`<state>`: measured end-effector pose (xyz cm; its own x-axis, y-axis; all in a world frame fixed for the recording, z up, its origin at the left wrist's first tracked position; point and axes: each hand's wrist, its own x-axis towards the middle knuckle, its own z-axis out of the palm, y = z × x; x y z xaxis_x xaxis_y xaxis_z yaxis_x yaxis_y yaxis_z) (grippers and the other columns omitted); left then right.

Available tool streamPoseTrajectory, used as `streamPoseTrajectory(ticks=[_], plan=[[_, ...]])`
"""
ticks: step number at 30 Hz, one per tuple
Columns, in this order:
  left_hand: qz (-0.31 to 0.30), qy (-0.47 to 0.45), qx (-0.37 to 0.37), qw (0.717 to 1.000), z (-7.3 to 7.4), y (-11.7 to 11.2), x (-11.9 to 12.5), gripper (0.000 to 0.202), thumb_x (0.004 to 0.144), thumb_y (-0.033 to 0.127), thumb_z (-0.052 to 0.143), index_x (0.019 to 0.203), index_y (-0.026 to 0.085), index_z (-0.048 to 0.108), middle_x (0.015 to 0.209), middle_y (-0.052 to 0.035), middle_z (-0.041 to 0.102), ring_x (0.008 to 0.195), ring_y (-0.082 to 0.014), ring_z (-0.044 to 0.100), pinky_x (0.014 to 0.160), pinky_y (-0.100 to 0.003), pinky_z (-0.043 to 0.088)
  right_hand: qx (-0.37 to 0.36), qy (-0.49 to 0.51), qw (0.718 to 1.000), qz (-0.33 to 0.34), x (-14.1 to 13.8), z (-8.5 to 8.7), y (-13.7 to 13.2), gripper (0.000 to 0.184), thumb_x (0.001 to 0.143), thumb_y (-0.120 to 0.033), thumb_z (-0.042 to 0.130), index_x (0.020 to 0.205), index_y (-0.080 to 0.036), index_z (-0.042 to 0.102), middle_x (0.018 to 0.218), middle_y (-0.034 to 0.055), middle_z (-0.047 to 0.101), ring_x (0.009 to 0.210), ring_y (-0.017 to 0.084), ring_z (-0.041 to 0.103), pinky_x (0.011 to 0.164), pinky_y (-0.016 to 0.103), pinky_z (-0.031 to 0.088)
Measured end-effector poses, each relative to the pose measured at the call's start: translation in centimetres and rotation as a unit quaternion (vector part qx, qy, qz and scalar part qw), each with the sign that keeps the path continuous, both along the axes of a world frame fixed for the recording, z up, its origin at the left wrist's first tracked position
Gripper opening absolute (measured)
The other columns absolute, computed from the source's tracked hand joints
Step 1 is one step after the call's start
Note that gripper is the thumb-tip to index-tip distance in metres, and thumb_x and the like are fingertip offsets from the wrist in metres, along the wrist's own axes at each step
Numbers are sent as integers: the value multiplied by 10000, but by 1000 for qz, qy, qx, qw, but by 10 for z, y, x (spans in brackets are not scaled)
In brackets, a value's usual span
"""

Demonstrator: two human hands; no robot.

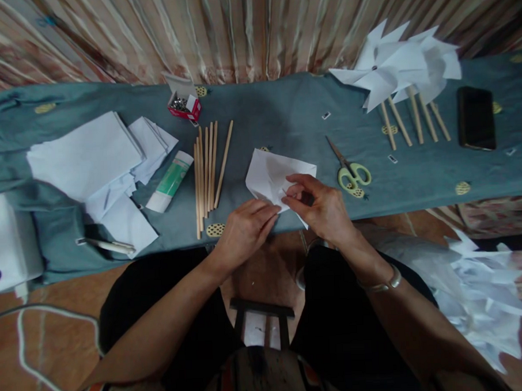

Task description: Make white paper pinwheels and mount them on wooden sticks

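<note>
Paper sheet (271, 175) looks mid-fold, L hand (245, 231) & R hand (320, 207) both pinching its near edge; next move calls for steady grip w/ flaps aligned.

Both forearms are bare down to the left hand (245, 231) and the right hand (322, 207). A slim silver bangle (388, 283) circles the right wrist. Black trousers (162, 303) cover both thighs. At the bottom edge shows a top (260, 374) patterned in orange, black and pale stripes.
</note>
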<state>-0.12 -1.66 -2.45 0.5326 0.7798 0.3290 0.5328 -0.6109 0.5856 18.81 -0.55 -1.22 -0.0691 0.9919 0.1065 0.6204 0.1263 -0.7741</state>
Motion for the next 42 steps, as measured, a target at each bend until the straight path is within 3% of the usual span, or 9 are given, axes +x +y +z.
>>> streamPoseTrajectory(ticks=[10, 19, 26, 36, 39, 42], plan=[[9, -8, -16, 1000, 1, 3, 2, 191, 944, 181, 511, 1019, 125, 678, 916, -81, 707, 834, -165, 679, 753, -286, 560, 79, -68, 994, 40, 4, 4, -7, 155, 877, -238, 603, 992, -220, 706, 950, 55, 742, 889, 219, 674, 868, 401, 531], [23, -12, -25, 999, 2, 5, 1, 189, 940, 191, 520, 1045, 154, 672, 915, -60, 707, 824, -160, 687, 756, -279, 562, 72, -72, 994, 50, 6, 6, -10, 164, 889, -254, 590, 993, -223, 713, 908, 45, 747, 837, 214, 681, 845, 399, 544], [24, 0, -28, 999, 3, 4, 2, 183, 923, 168, 529, 1031, 138, 674, 913, -61, 702, 793, -154, 678, 728, -263, 548, 114, -100, 985, 81, 5, 2, -11, 205, 930, -253, 534, 998, -226, 726, 1025, 60, 722, 988, 238, 647, 928, 433, 510], [36, 20, -27, 999, 3, 5, 2, 197, 923, 169, 516, 1041, 133, 670, 880, -56, 685, 750, -152, 665, 698, -262, 535, 125, -122, 981, 81, 3, -3, -11, 248, 940, -249, 503, 1014, -197, 733, 1171, 113, 676, 1007, 255, 628, 931, 458, 517], [38, 21, -27, 999, 4, 4, 1, 225, 925, 172, 515, 1101, 126, 648, 856, -51, 668, 732, -155, 654, 692, -268, 534, 118, -118, 984, 70, 2, -2, -11, 248, 942, -266, 511, 1076, -193, 707, 1136, 108, 696, 1063, 263, 624, 968, 466, 495], [30, 9, -27, 999, 3, 3, 0, 239, 937, 176, 506, 1132, 133, 636, 860, -48, 658, 748, -152, 652, 702, -263, 534, 97, -85, 990, 49, 0, 0, -12, 236, 923, -271, 551, 1086, -182, 696, 1044, 95, 731, 993, 247, 653, 919, 431, 519]])
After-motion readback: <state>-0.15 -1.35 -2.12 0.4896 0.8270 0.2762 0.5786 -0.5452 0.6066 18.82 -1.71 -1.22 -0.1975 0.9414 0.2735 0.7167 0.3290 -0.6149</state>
